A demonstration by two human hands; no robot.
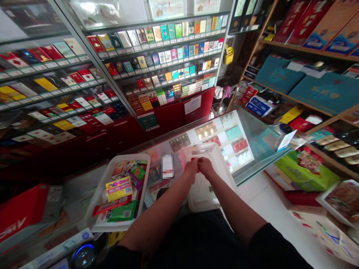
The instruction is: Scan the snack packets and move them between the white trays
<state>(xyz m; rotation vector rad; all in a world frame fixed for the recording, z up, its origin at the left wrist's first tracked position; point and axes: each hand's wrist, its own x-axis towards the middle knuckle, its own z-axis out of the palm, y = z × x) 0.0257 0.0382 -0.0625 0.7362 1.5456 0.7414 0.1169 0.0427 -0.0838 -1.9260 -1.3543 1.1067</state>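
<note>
Hands of the person are close together over the right tub, the left hand [192, 167] and the right hand [205, 166] meeting at the fingertips. Both seem to pinch one small red thing [192, 159] between them; the fingers cover most of it, so I cannot tell its long axis or its kind. The white plastic tub [226, 175] lies directly below, in front of the body, and its long side runs from the person toward the far side of the counter [254, 129].

To the left, a phone [167, 166] lies between this tub and a second white tub [95, 209], which holds snack packets. The left arm is nearer to that second tub; its forearm passes just beside it. The second tub also has its long side going away from the person, leaning a little.

About writing: the yellow packet [119, 189] has purple letters, too blurred to read. The green packet [122, 212] shows a barcode. The red box [24, 213] at far left carries large white letters, which I cannot read with certainty. On the wall, the small packs [172, 31] stand above labels too small for reading.
</note>
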